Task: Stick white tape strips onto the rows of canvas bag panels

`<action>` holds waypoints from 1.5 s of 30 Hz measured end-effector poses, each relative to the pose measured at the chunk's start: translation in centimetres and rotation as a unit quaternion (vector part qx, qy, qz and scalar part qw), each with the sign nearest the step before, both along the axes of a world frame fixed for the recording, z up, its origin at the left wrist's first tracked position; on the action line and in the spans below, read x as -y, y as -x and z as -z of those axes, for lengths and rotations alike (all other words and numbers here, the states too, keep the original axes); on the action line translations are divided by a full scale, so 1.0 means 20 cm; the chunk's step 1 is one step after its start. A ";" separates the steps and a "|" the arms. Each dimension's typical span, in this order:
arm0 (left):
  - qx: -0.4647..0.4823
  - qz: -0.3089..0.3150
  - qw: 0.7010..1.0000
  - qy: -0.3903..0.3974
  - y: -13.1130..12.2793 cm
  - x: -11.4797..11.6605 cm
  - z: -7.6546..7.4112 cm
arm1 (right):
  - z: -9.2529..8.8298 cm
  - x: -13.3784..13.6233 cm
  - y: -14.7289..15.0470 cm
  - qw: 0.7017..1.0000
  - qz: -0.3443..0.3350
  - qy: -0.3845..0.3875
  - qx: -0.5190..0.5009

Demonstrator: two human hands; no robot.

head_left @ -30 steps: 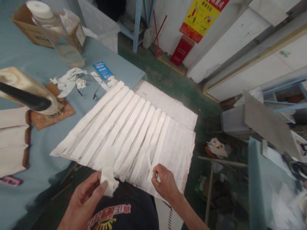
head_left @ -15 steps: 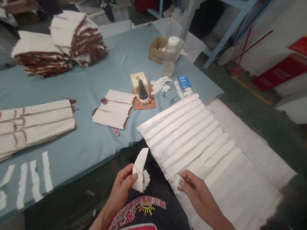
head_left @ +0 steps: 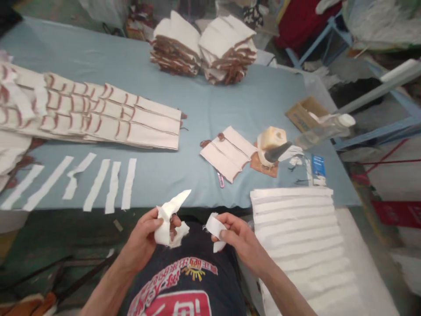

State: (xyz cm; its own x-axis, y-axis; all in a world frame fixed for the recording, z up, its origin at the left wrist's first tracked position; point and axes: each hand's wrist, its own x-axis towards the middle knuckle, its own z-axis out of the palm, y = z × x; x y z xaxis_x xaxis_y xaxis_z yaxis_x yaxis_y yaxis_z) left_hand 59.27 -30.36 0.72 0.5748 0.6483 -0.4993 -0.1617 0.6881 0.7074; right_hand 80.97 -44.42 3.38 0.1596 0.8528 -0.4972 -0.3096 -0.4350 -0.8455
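Note:
Over my lap, my left hand (head_left: 148,228) grips a curled piece of white cloth (head_left: 174,202), one pointed end sticking up to the right. A bit of brown shows inside its fold. To the right, my right hand (head_left: 232,230) pinches a short white strip (head_left: 215,226) bent over on itself. The two hands are apart. Beside my right forearm lie rows of white strips (head_left: 296,228) on a white sheet. More loose white strips (head_left: 128,183) are laid out along the table's front edge at left.
On the blue-covered table (head_left: 131,57) are overlapping cream panels with brown edging (head_left: 151,127), two stacks (head_left: 226,39), a small cream panel (head_left: 228,151), a pink clip (head_left: 220,180), a dark-handled block (head_left: 272,138), a cardboard box (head_left: 301,115), a clear bottle (head_left: 317,134) and a blue packet (head_left: 318,166).
My view has swung left, showing more of the table. My right hand has come away from the rows of strips, holding a white strip, and is nearer my left hand.

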 end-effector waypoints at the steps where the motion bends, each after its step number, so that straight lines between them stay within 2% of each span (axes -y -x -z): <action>1: 0.013 -0.014 1.000 0.010 0.05 -0.04 -0.01 | -0.01 -0.08 0.04 1.000 -0.019 -0.003 0.011; 4: 0.048 -0.009 0.998 0.037 0.18 -0.16 -0.03 | -0.06 -0.28 0.13 0.995 -0.099 0.002 0.023; 6: 0.073 0.029 0.995 0.053 0.22 -0.21 -0.02 | -0.10 -0.40 0.16 0.987 -0.162 0.011 0.002; 9: 0.078 0.087 0.991 0.072 0.21 -0.26 0.01 | -0.15 -0.56 0.18 0.973 -0.226 0.015 -0.034; 12: 0.062 0.088 0.991 0.085 0.18 -0.27 0.03 | -0.18 -0.69 0.16 0.965 -0.257 0.028 -0.044; 15: 0.044 0.046 0.995 0.079 0.18 -0.25 0.02 | -0.19 -0.78 0.12 0.953 -0.294 0.042 -0.050; 18: 0.020 -0.021 0.998 0.064 0.21 -0.22 -0.03 | -0.18 -0.85 0.06 0.937 -0.342 0.043 -0.058; 21: -0.009 -0.090 0.994 0.061 0.20 -0.18 -0.09 | -0.15 -0.88 0.02 0.910 -0.405 0.050 -0.073; 24: -0.042 -0.135 0.986 0.083 0.16 -0.13 -0.15 | -0.10 -0.89 -0.01 0.874 -0.482 0.034 -0.041; 27: -0.055 -0.160 0.979 0.110 0.14 -0.08 -0.19 | -0.05 -0.90 -0.01 0.834 -0.549 -0.003 0.045; 30: -0.069 -0.214 0.967 0.123 0.15 -0.03 -0.21 | 0.01 -0.92 -0.03 0.789 -0.587 -0.059 0.175; 32: -0.087 -0.257 0.955 0.124 0.18 0.00 -0.22 | 0.07 -0.92 -0.06 0.760 -0.589 -0.102 0.255; 35: -0.097 -0.313 0.936 0.127 0.19 0.03 -0.25 | 0.16 -0.90 -0.09 0.742 -0.558 -0.140 0.345; 37: -0.085 -0.338 0.927 0.137 0.19 0.06 -0.26 | 0.20 -0.87 -0.09 0.744 -0.534 -0.144 0.374; 38: -0.078 -0.349 0.923 0.143 0.19 0.07 -0.26 | 0.20 -0.85 -0.08 0.757 -0.525 -0.138 0.364; 39: -0.075 -0.360 0.918 0.148 0.19 0.08 -0.26 | 0.19 -0.82 -0.06 0.779 -0.515 -0.127 0.335; 42: -0.081 -0.388 0.905 0.155 0.21 0.12 -0.26 | 0.10 -0.73 0.04 0.871 -0.450 -0.081 0.178; 43: -0.080 -0.394 0.902 0.155 0.21 0.12 -0.25 | 0.07 -0.71 0.08 0.892 -0.426 -0.073 0.131; 45: -0.065 -0.399 0.901 0.156 0.23 0.13 -0.25 | 0.01 -0.67 0.18 0.910 -0.398 -0.082 0.080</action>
State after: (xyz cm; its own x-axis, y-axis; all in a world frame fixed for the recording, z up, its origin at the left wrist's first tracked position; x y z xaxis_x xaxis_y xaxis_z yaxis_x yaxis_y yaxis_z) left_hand 54.76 -33.04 5.67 -0.0885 0.6457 -0.7584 -0.6227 0.5584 0.5481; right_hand 77.40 -31.09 3.18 -0.4818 0.7912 -0.3766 0.1804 -0.3310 -0.9262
